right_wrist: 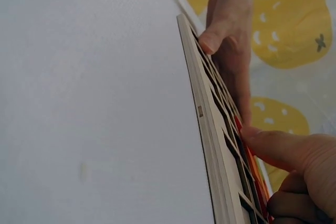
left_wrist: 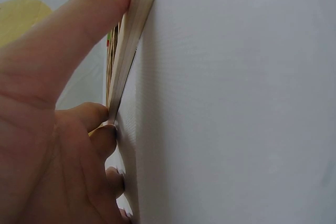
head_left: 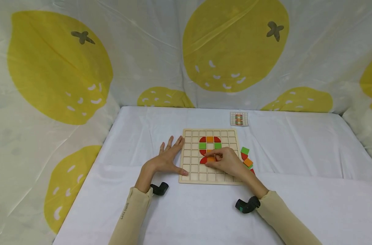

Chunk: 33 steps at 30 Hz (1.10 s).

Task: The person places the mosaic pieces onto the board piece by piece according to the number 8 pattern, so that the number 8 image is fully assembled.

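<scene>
A square wooden grid board (head_left: 193, 173) lies on the white cloth. Red rounded tiles (head_left: 202, 139), orange square tiles (head_left: 209, 139) and green square tiles (head_left: 202, 145) fill cells near its middle. My left hand (head_left: 165, 160) rests at the board's left edge, fingers spread, the thumb on the near left corner. Over the board, my right hand (head_left: 227, 162) has thumb and index finger around an orange tile (head_left: 211, 159) in the lowest filled row, beside a red rounded tile (head_left: 203, 160). The right hand partly hides tiles behind it. In the right wrist view, its thumb (right_wrist: 278, 145) touches down near red tiles.
Loose tiles, green (head_left: 245, 150), orange (head_left: 248, 162) and red, lie along the board's right edge, partly behind the right wrist. A small pattern card (head_left: 239, 119) lies beyond the board. A lemon-print cloth (head_left: 161, 51) hangs behind the table.
</scene>
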### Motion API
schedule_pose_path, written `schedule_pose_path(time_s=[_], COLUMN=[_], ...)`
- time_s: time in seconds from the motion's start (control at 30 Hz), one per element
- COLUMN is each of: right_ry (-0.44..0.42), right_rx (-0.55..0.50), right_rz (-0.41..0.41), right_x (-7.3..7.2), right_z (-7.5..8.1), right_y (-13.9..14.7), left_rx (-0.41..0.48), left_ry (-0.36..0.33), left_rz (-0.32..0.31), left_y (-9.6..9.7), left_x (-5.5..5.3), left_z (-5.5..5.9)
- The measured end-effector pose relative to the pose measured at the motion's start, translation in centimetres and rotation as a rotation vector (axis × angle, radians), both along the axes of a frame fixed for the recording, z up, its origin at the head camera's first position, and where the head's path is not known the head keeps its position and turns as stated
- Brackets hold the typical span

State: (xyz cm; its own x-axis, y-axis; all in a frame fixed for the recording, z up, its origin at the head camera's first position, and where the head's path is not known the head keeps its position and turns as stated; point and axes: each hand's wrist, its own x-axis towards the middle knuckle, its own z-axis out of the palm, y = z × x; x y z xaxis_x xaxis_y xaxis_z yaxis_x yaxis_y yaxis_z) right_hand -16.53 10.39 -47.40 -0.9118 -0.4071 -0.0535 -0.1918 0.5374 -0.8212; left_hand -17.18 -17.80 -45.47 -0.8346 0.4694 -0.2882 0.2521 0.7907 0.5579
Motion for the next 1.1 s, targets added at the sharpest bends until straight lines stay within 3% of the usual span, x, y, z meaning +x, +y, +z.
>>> schedule_pose_path(time_s=[0.67,1.1], right_ry=[0.028,-0.012], right_rx=[0.042,0.030], right_rz=[-0.016,-0.189], right_x=[0.2,1.2], right_z=[0.5,0.9], right_y=[0.3,7.7], left_rx=[-0.012,0.007], left_ry=[-0.009,-0.028], left_rz=[-0.008,0.001], left_y=[0.2,0.0], left_x=[0.1,0.3], left_z=[0.5,0.2])
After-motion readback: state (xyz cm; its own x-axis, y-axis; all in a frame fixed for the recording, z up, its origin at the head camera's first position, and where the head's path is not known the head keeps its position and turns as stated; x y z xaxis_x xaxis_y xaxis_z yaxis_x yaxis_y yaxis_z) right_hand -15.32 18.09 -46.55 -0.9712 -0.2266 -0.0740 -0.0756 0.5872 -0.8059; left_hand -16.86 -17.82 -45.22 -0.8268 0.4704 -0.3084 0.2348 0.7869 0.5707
